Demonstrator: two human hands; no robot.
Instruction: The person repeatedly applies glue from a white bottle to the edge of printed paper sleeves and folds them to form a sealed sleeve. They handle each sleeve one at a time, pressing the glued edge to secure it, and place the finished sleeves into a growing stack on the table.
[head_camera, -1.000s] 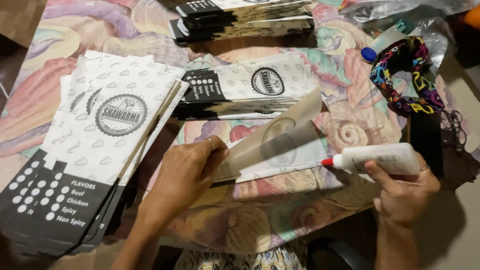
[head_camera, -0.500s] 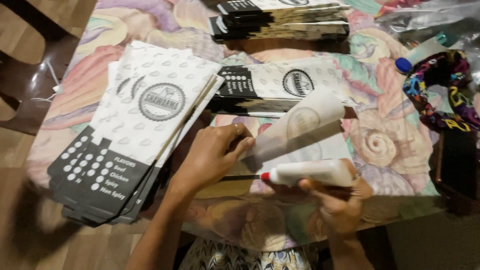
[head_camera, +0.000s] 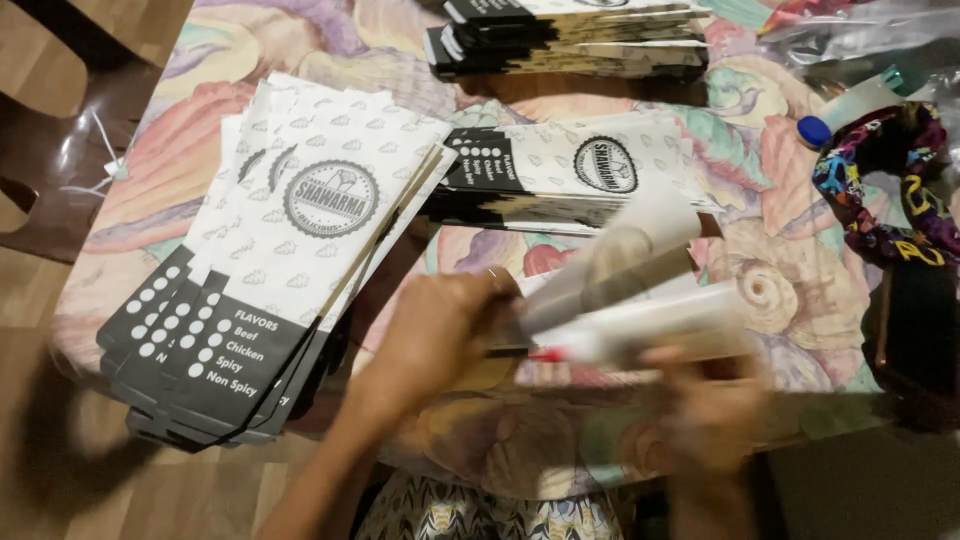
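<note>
**Glue application at the near table edge — risks and clearances**

The paper wrapper (head_camera: 610, 265) lies at the near side of the table, its upper flap lifted and curled above the sheet. The left hand (head_camera: 440, 335) presses on the wrapper's left end, fingers bent and closed down on the paper. The right hand (head_camera: 705, 405) is wrapped around a white glue bottle (head_camera: 650, 335) with a red nozzle, held nearly level with the tip pointing left, just beside the left fingers. The right hand is motion-blurred; its grip is closed on the bottle, but individual finger positions cannot be told.

Probable faults:
- Glue on the left fingers, since the nozzle works close to them.
- Glue on the patterned tablecloth (head_camera: 780, 300), should the tip overrun the paper's edge.
- The curled flap dropping onto wet glue out of line, as nothing but the left hand restrains it.
- A smeared or uneven bead — the bottle appears to be moving fast.

Clearances: the wrapper sits near the table's front edge (head_camera: 520, 480), so little room remains toward the person. To the left, a fanned stack of flat printed bags (head_camera: 290, 260) overhangs the table corner and could slide off if nudged. Behind, a second pile of bags (head_camera: 590, 170) lies near the flap. To the right, a multicoloured strap (head_camera: 880, 190) stands well apart, with open cloth between.
</note>
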